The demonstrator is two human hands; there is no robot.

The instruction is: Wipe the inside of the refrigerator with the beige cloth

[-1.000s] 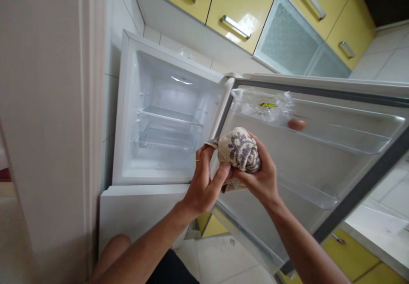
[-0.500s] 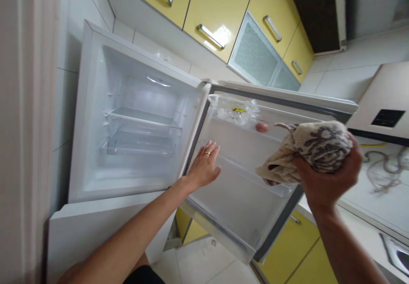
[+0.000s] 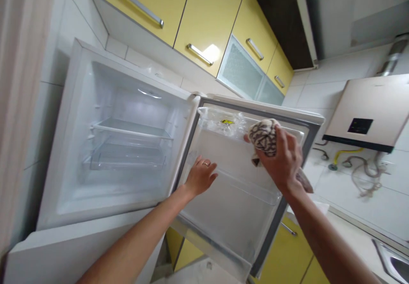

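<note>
My right hand [image 3: 284, 156] grips a bunched brown-and-cream patterned cloth [image 3: 263, 136], held at the upper shelf of the open fridge door [image 3: 233, 216]. Just left of the cloth, a small reddish-brown rounded thing [image 3: 246, 138], perhaps an egg, shows partly in that shelf. A crumpled clear plastic bag [image 3: 220, 121] with a yellow mark lies in the shelf's left part. My left hand [image 3: 201, 176] wears a ring and is at the door's hinge side, near the left end of the middle shelf [image 3: 249, 186]. Its fingers are slightly bent, thumb apart, holding nothing visible.
To the left is the fridge compartment [image 3: 128, 105], with a glass shelf [image 3: 134, 128] and a clear drawer [image 3: 128, 158]. Yellow cabinets [image 3: 211, 15] hang above. A water heater [image 3: 370, 109] with hoses is on the right wall, above a counter with a sink [image 3: 391, 254].
My right hand has brought the cloth leftward to the door's upper shelf, beside the reddish-brown thing. My left hand's fingers have bent a little. The camera view has shifted.
</note>
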